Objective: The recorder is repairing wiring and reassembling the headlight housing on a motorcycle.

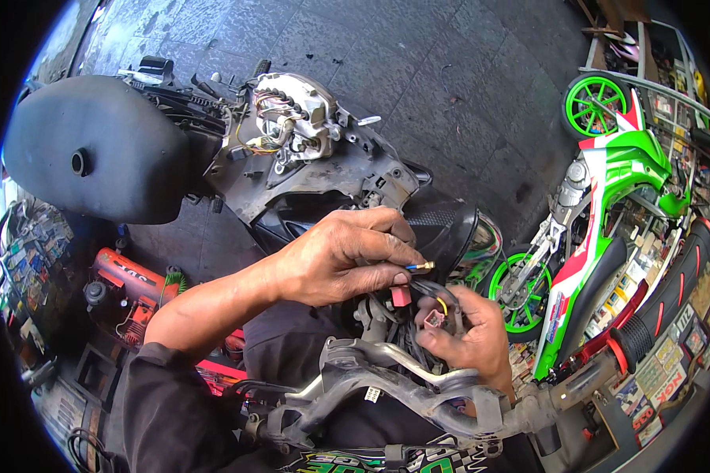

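Observation:
Between the thumb and fingers of my left hand (351, 252) is a thin blue wire, its brass-coloured terminal (424, 266) sticking out to the right. A red plastic connector (401, 296) hangs just below that thumb. My right hand (473, 335) is closed round a pink wire connector (434, 319) with its open face turned up; a yellow wire (443, 303) curves beside it. Dark cables (426, 285) pass between the two hands. Both hands are above the bare metal handlebar (402, 359) of a stripped scooter, and parts of the right fingers are hidden behind cables.
The scooter's black seat (95, 150) is at the left, with a grey-white instrument unit (296, 114) and loose wires on the dark bodywork. A red air compressor (126, 276) stands lower left. A green, white and red motorbike model (599, 221) is at the right, near shelves of packages.

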Available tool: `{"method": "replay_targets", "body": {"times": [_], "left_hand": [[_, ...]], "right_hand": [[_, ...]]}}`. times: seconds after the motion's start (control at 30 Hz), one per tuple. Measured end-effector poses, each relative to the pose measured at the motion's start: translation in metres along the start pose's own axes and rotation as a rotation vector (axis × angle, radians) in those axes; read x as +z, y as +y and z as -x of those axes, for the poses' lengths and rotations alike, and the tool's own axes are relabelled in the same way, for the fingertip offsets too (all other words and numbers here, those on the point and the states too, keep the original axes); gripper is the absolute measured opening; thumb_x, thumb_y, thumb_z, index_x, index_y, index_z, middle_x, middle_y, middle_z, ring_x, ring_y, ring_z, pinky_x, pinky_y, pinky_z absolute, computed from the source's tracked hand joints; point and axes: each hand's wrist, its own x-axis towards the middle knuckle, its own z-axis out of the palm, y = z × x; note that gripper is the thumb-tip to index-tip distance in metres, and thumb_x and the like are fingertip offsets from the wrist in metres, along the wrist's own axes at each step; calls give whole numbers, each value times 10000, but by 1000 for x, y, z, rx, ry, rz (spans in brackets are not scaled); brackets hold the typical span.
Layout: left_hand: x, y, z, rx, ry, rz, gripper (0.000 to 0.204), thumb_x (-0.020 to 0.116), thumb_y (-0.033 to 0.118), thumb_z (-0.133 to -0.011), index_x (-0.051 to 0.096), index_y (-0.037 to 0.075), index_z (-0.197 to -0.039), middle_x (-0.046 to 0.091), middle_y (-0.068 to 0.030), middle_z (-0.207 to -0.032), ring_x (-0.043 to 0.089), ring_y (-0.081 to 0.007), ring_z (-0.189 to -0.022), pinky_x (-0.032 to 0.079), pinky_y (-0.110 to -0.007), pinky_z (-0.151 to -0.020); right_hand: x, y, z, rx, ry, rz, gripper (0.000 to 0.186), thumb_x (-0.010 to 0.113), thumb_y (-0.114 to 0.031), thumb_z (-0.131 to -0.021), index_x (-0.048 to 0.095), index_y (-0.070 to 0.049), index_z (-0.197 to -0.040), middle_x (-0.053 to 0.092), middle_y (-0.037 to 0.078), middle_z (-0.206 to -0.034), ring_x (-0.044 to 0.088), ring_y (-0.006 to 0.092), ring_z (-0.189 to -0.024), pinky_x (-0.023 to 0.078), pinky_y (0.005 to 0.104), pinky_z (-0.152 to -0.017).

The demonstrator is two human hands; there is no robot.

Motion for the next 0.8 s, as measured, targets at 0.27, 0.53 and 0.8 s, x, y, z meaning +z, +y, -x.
{"method": "replay_targets", "body": {"times": [0.27, 0.53, 0.8], "left_hand": [[6, -4, 6, -7, 113, 29, 219, 776, 81, -827, 741, 37, -1039, 669, -127, -965, 664, -278, -952, 526, -431, -897], [13, -3, 11, 35, 195, -8, 169, 710, 21, -858, 674, 16, -1024, 689, -132, -1031, 679, -285, -1002, 533, -426, -912], [20, -5, 10, -112, 265, -6, 155, 619, 23, -931, 604, -9, -1082, 694, -141, -1057, 684, -236, -994, 530, -363, -882]], "right_hand": [[22, -16, -22, -114, 141, 371, 375, 822, -187, -802, 683, 35, -1071, 743, 124, -876, 713, 145, -805, 549, 277, -723], [17, -16, -23, -138, 124, 243, 293, 747, -77, -848, 670, 59, -1096, 731, 114, -962, 675, 125, -895, 532, 278, -812], [23, -21, -25, 55, 33, -125, 345, 740, -71, -854, 620, 64, -1148, 692, 77, -992, 630, 95, -894, 510, 241, -811]]}}
